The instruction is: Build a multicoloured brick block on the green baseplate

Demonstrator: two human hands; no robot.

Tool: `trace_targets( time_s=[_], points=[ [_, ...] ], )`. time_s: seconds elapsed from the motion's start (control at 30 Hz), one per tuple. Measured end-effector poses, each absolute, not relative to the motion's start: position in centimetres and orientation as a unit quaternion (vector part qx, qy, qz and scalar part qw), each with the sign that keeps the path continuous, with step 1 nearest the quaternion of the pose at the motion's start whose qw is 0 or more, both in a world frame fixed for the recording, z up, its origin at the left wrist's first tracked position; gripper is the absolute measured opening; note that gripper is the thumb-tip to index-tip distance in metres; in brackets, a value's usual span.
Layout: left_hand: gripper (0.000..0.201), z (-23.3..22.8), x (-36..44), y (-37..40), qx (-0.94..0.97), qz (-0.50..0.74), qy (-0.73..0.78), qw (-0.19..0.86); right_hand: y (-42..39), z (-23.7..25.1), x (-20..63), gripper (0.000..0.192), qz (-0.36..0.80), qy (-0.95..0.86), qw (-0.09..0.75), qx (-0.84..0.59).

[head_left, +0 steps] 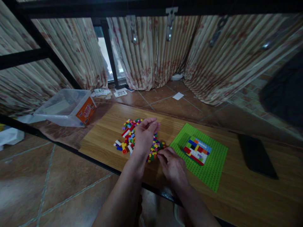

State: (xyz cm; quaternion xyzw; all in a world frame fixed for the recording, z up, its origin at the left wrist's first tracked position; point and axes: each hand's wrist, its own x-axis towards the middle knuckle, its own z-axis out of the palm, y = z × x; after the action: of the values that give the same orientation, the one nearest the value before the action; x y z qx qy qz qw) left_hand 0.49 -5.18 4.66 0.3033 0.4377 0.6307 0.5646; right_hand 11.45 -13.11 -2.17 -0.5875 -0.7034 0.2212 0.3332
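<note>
A heap of small multicoloured toy building bricks [129, 131] lies on the wooden tabletop. My left hand [145, 134] is over the heap, its thumb and fingers drawn together; whatever is between them is hidden. At the heap's right edge is my right hand [174, 166], with thumb and fingertips pinched close beside the nearest bricks. What it grips is too small to make out. To its right, a green studded baseplate [213, 171] lies on the table. A block of joined bricks [197, 151] in red, white, blue and yellow sits on the baseplate.
A black flat device [257, 156] lies on the table at the right. Beyond the table's left end stands a clear plastic bin [59, 118] with an orange label. A black metal bar [151, 8] crosses the top of the view, and curtains [151, 56] hang behind.
</note>
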Motion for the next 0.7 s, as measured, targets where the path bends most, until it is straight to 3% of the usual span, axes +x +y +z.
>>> trace_targets(
  time_s=[0.2,0.43,0.7],
  points=[
    [0.026,4.6,0.4,-5.1,0.304,0.629,0.435,0.568,-13.8,0.5,14.2,0.015,0.24,-0.668,0.409,-0.573],
    [0.026,4.8,0.5,-5.2,0.313,0.613,0.441,0.576,-15.8,0.5,24.0,0.024,0.177,-0.449,0.485,-0.73],
    [0.027,4.6,1.6,-5.5,0.334,0.588,0.452,0.582,-15.6,-0.6,26.0,0.03,0.214,-0.451,0.401,-0.768]
  ],
)
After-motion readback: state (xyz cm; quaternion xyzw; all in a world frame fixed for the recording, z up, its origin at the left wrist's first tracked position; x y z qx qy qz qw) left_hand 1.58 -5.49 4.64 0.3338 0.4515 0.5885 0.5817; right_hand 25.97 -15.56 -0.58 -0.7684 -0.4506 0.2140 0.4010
